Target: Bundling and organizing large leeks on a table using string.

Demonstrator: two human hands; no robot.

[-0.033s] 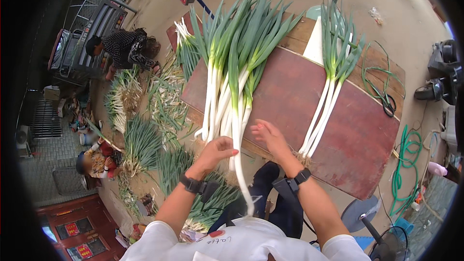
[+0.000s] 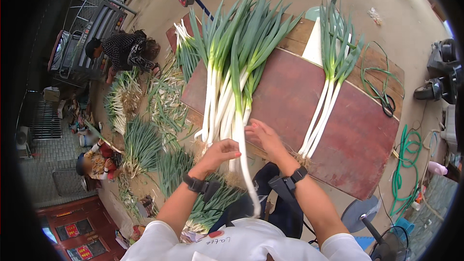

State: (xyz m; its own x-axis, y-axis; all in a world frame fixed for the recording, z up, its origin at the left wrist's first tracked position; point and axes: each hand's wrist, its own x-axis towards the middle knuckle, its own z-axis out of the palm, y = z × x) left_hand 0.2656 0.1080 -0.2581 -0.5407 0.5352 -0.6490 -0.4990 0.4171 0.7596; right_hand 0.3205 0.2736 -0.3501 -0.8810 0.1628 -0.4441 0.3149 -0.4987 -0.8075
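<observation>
A long green onion (image 2: 246,171) slants over the near table edge, its root end hanging above my lap. My left hand (image 2: 218,155) curls at the left side of its white stalk, thumb and fingers against it; the fingertips are partly hidden. On the stalk's other side is my right hand (image 2: 266,141), fingers stretched towards it and slightly apart, fingertips close to the stalk. Behind both hands lies a thick pile of green onions (image 2: 217,82), leaves pointing away. A smaller group of green onions (image 2: 325,111) lies to the right on the reddish-brown table (image 2: 362,150).
Black scissors (image 2: 388,105) and green strips (image 2: 372,75) lie at the table's right end. More green onions (image 2: 141,140) cover the ground at left, near two other people (image 2: 123,50). A green hose (image 2: 408,157) coils at right, beside a fan (image 2: 360,212).
The onion's root end has swung a little to the right. My left hand has shifted slightly right, and my right hand has come slightly left, closer to the stalk.
</observation>
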